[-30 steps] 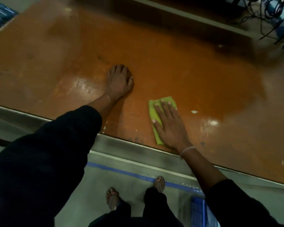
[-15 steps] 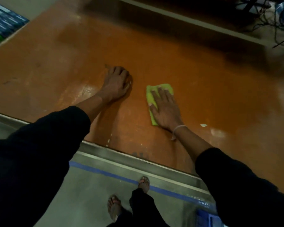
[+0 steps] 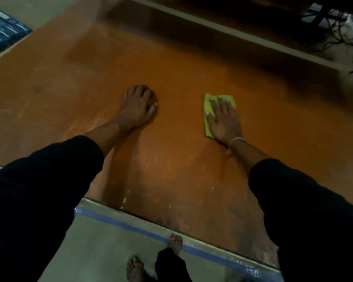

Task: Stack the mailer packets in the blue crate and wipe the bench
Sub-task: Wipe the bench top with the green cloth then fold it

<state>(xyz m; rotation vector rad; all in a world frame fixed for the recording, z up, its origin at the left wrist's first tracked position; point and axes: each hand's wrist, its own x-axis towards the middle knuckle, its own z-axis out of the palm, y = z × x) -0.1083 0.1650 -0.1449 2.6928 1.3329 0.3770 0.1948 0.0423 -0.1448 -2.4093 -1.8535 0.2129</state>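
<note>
Two bare feet (image 3: 151, 259) of mine stand at six o'clock on the grey floor (image 3: 102, 247), the forward one touching a blue tape line (image 3: 130, 226) that runs along the bench's near edge. Both my arms reach out from black sleeves (image 3: 43, 190) over the orange bench (image 3: 171, 169), whose near part is scuffed with pale flecks. At about eleven o'clock my left hand (image 3: 138, 107) rests on the bench, fingers curled under at the tips and holding nothing. At about one o'clock my right hand (image 3: 224, 121) lies flat, fingers straight and slightly spread, pressing down on the green cloth (image 3: 207, 110); the cloth shows past my fingertips and along the thumb side. A pale string (image 3: 235, 142) circles that wrist. The two hands are well apart. Farther off, a blue printed stack (image 3: 2, 33) sits at ten o'clock, blurred, and dark cables (image 3: 338, 35) tangle at two o'clock beyond the bench.
</note>
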